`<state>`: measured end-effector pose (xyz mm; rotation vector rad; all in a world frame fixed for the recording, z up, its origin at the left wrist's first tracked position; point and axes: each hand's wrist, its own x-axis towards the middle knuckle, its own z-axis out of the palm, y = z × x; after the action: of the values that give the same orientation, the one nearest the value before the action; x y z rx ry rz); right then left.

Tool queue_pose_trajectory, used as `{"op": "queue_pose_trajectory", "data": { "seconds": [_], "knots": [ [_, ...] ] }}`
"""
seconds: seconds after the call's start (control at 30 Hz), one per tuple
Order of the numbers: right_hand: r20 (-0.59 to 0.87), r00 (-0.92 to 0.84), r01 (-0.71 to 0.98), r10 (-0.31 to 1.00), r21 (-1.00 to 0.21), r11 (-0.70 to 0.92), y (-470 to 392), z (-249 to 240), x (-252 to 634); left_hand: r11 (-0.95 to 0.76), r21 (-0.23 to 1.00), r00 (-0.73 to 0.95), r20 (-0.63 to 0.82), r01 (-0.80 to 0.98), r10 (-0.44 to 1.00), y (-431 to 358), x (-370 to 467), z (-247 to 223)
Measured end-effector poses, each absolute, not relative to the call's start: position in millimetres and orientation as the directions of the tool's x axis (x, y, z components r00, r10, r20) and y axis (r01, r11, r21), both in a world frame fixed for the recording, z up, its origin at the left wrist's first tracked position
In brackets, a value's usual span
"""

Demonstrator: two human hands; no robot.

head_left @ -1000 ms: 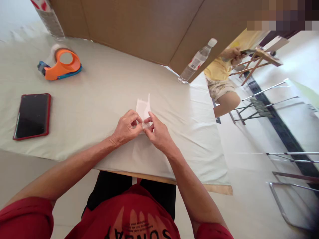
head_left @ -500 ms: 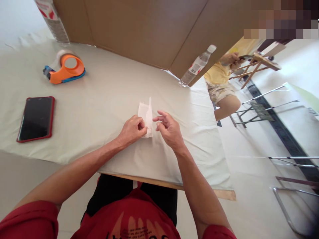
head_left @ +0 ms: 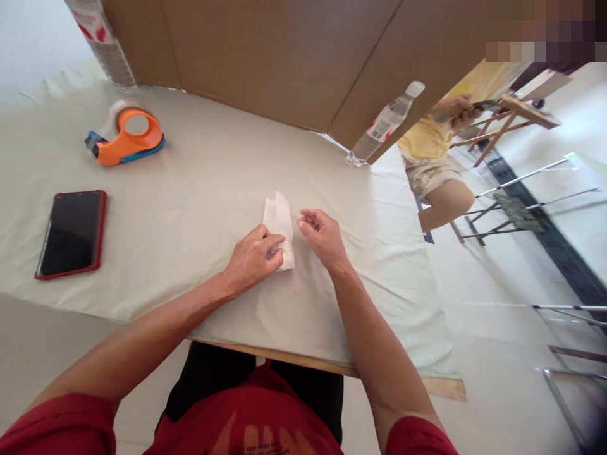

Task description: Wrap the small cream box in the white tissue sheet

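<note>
A folded white paper tissue [head_left: 279,218] lies on the cloth in front of me, its far end split into two uneven edges. My left hand [head_left: 256,254] is closed over its near-left part, thumb and index finger pressing on the paper. Just to the right of the tissue, apart from it, my right hand [head_left: 323,237] hovers with its fingers curled in toward the thumb. I see nothing between those fingers.
A tall cardboard panel [head_left: 265,63] stands along the back. Water bottles stand by it at left [head_left: 111,57] and right [head_left: 382,129]. To my left lie an orange tape dispenser [head_left: 137,142] and a red-cased tablet [head_left: 71,234]. Another person [head_left: 446,158] sits beyond the right edge.
The tissue's narrow upright strip now lies as a wider flap along its right side. My right hand's fingers have curled in from a spread pose. My left hand has turned flatter over the paper.
</note>
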<state>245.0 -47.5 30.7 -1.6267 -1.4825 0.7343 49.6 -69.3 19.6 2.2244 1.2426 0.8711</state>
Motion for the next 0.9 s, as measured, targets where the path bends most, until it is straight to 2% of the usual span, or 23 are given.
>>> {"op": "queue_pose_trajectory", "data": {
  "seconds": [0.13, 0.27, 0.47, 0.67, 0.8, 0.9],
  "knots": [
    [-0.145, 0.208, 0.407, 0.967, -0.887, -0.22, -24, 27, 248, -0.521, 0.643, 0.396, 0.344, 0.561, 0.852, -69, 49, 16],
    [-0.236, 0.086, 0.344, 0.968, -0.905, -0.251, 1, 24, 234, -0.534, 0.649, 0.403, 0.357, 0.542, 0.843, -69, 48, 14],
    [-0.135, -0.068, 0.25, 0.988, -0.961, -0.114, 10, 23, 221, -0.518, 0.676, 0.384, 0.354, 0.524, 0.852, -69, 49, 15],
    [0.012, -0.103, 0.069, 0.995, -0.997, 0.019, -17, 35, 222, -0.485, 0.705, 0.392, 0.309, 0.517, 0.867, -67, 48, 18],
    [0.064, -0.126, 0.156, 0.99, -0.984, 0.083, -40, 47, 223, -0.472, 0.714, 0.376, 0.305, 0.518, 0.875, -67, 47, 19],
    [0.126, -0.131, 0.233, 0.983, -0.96, 0.154, -54, 52, 224, -0.398, 0.749, 0.305, 0.269, 0.53, 0.914, -69, 47, 19]
  ]
}}
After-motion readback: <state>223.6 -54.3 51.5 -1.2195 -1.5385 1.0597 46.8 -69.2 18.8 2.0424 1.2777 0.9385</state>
